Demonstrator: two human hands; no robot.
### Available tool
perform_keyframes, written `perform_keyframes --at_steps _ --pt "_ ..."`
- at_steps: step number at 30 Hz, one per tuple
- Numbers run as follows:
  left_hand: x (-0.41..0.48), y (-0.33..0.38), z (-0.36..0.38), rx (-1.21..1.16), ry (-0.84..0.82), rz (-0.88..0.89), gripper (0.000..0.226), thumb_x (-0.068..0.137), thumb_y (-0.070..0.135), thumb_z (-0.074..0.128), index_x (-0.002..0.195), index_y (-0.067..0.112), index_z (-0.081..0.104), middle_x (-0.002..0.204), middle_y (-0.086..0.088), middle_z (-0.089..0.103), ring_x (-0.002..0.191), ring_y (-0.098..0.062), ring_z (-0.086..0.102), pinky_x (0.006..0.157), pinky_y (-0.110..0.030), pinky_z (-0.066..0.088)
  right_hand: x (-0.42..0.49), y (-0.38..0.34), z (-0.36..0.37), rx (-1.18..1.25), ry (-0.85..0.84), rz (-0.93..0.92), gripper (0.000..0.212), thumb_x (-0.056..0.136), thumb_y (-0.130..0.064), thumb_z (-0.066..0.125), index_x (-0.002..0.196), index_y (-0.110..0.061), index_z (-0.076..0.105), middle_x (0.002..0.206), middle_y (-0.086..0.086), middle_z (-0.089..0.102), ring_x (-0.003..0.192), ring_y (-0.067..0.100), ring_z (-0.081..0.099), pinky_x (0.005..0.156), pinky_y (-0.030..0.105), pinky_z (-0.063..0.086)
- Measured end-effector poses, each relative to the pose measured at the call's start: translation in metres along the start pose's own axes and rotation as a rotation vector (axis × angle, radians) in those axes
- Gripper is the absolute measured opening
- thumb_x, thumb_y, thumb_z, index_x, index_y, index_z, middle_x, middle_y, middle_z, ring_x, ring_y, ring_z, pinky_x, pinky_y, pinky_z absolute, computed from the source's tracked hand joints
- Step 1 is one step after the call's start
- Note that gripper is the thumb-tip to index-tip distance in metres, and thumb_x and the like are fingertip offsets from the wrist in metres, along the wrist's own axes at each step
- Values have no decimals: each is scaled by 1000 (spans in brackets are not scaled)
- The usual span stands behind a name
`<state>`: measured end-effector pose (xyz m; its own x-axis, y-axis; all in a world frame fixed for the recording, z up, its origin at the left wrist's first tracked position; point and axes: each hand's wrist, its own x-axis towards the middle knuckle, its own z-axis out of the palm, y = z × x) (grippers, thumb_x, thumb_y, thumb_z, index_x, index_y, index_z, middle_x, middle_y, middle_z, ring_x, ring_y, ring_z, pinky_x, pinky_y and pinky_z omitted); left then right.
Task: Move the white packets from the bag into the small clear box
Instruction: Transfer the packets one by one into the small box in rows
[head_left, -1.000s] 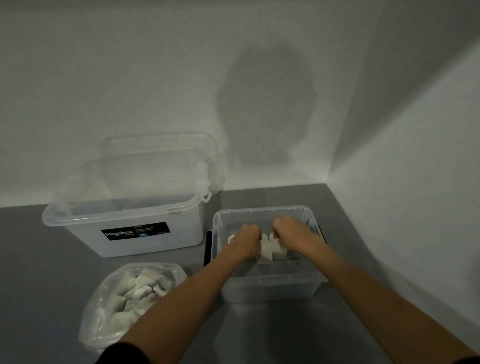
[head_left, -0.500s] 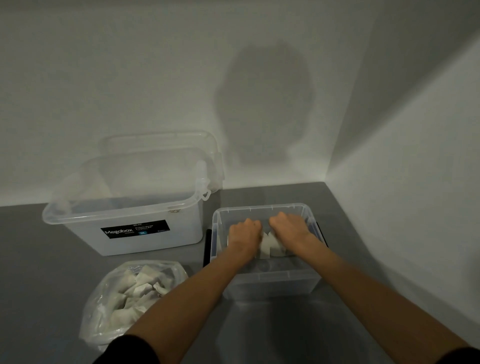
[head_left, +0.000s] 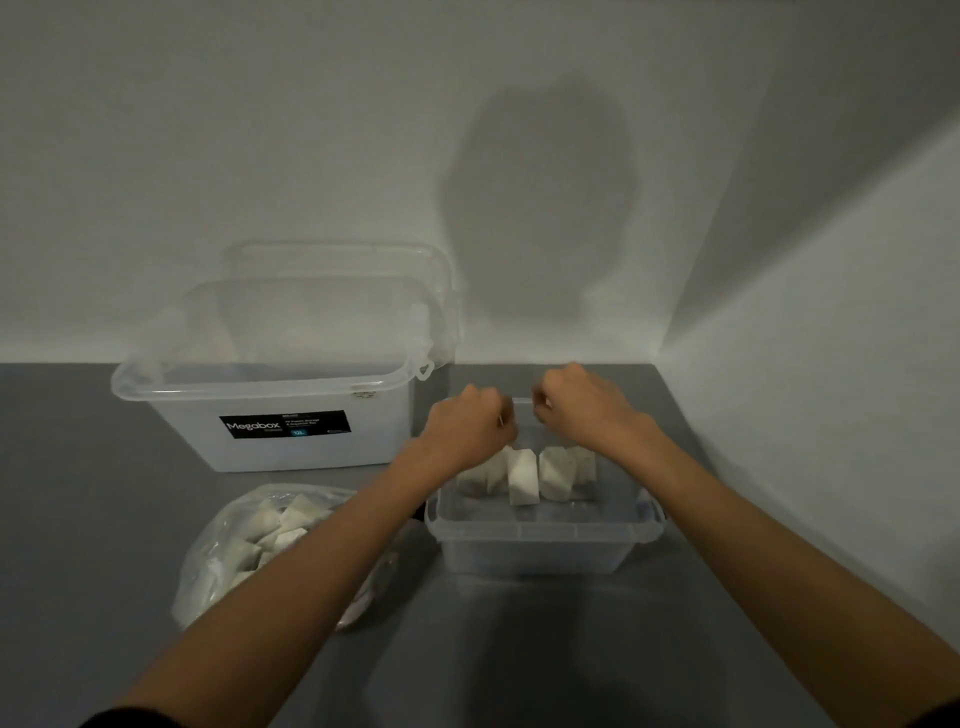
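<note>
Hands now raised off the white packets (head_left: 522, 475), which they covered half a second ago: left hand (head_left: 467, 426) and right hand (head_left: 584, 410) hover over the far rim of the small clear box (head_left: 540, 551), fingers curled, nothing visibly held. Packets stand inside it; bag (head_left: 208, 577), left of it, holds more, so the task is unfinished.

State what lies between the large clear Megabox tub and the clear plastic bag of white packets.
Only a bare strip of grey tabletop, shown in the head view.

Two boxes (head_left: 535, 548), one bag (head_left: 208, 577), two hands (head_left: 462, 428).
</note>
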<state>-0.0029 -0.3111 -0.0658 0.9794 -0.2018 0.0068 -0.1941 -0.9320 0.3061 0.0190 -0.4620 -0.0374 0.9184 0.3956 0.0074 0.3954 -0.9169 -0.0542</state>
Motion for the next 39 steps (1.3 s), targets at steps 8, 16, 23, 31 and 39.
perform_keyframes --at_steps 8,16,23,31,39 --pt "-64 -76 -75 -261 46 -26 12 86 28 65 91 20 71 83 6 67 75 -5 61 78 -28 51 -2 -87 -25 222 42 -149 16 89 -16 53 92 -9 67 90 13 65 80 29 63 71 44 56" --pt "-119 -187 -71 -185 -35 -125 2 84 26 67 84 26 69 83 10 68 78 -4 63 79 -33 54 3 -195 -1 432 -170 -337 17 91 -15 57 101 -11 70 97 3 67 87 16 63 80 28 52" --pt "-138 -221 -46 -176 -102 -82 9 85 23 63 90 20 71 91 4 71 84 -10 65 81 -35 55 14 -234 66 301 -345 -185 10 87 -11 61 87 -3 65 98 18 64 83 30 64 75 39 55" --pt "-142 -211 -35 -322 -73 -8 13 88 21 62 96 18 71 83 9 64 74 -2 58 69 -16 44 2 -219 85 473 -315 -3 7 82 -16 71 87 -13 73 84 0 68 81 14 64 75 29 55" --pt "-144 -204 -30 -552 -23 -28 14 90 12 60 98 16 70 90 -2 73 74 -12 69 62 -10 49 -19 -207 51 1046 -208 309 8 87 -7 65 80 -11 67 66 9 66 56 12 59 51 21 47"
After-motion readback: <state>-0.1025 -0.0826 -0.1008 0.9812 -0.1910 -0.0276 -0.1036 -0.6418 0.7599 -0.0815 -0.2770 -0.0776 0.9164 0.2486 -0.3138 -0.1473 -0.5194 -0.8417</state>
